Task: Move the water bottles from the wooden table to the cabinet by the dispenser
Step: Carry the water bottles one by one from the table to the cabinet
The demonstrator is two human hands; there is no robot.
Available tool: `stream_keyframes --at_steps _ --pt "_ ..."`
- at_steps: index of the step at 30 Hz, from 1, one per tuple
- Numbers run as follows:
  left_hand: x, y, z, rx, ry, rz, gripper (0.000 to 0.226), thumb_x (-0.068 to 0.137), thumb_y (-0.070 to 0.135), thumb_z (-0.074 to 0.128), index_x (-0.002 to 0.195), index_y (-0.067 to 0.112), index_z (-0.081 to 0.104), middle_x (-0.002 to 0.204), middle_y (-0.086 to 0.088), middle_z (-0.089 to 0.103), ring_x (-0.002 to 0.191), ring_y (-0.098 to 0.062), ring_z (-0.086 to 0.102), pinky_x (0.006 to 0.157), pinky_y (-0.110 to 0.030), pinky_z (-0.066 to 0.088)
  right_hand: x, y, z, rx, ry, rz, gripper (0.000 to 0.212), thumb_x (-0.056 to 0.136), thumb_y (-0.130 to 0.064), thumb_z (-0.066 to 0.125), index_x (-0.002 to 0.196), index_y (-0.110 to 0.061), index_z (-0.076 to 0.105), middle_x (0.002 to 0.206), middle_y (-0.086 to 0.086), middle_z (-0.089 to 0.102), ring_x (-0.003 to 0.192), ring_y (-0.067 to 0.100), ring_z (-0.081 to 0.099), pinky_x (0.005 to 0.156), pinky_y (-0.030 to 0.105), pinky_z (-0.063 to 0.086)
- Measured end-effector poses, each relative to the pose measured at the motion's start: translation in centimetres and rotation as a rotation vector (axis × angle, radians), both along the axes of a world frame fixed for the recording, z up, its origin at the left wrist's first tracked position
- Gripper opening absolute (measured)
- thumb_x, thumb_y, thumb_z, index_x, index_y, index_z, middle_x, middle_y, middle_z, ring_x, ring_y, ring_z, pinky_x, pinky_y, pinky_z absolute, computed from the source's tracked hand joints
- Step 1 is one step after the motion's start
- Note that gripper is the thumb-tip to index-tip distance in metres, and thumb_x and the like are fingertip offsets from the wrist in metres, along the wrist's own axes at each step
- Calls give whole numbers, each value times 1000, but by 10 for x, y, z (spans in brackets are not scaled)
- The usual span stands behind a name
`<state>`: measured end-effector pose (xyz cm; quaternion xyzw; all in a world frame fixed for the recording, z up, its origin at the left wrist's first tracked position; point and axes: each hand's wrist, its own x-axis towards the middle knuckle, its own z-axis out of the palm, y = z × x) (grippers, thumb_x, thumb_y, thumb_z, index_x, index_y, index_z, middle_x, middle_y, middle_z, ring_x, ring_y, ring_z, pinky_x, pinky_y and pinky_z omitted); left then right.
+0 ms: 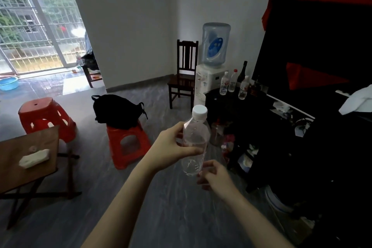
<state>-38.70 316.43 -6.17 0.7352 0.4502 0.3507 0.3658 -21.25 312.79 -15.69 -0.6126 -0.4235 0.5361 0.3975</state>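
Observation:
My left hand (173, 147) grips a clear water bottle (194, 147) with a white cap around its middle, held upright over the floor. My right hand (214, 176) is just below and right of the bottle's base, fingers curled, touching or nearly touching it. The dark cabinet (231, 104) stands ahead on the right next to the white water dispenser (209, 78). Three water bottles (231, 83) stand on the cabinet's top near a dark glass bottle (242, 71). The wooden table (24, 157) is at the left edge with a white tissue pack (34, 158) on it.
Two red plastic stools (125, 143) stand on the grey floor, the nearer one under a black backpack (117, 110). A dark wooden chair (184, 78) is left of the dispenser. A large black screen (312, 46) with red cloth fills the right.

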Motion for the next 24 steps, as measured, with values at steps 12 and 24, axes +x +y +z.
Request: stream_keyframes --at_steps 12,24 --pt "-36 243 6 30 -21 -59 51 69 42 89 114 37 65 102 19 73 92 2 69 79 -15 55 -41 229 16 35 -6 -45 14 91 -9 58 105 -8 54 101 20 69 72 18 67 60 27 52" --pt "23 428 -6 15 24 -224 47 70 33 91 109 25 66 99 9 75 90 -4 71 85 -29 58 0 381 13 -3 35 -214 18 87 -14 63 103 -11 56 87 6 71 68 12 66 63 26 50"
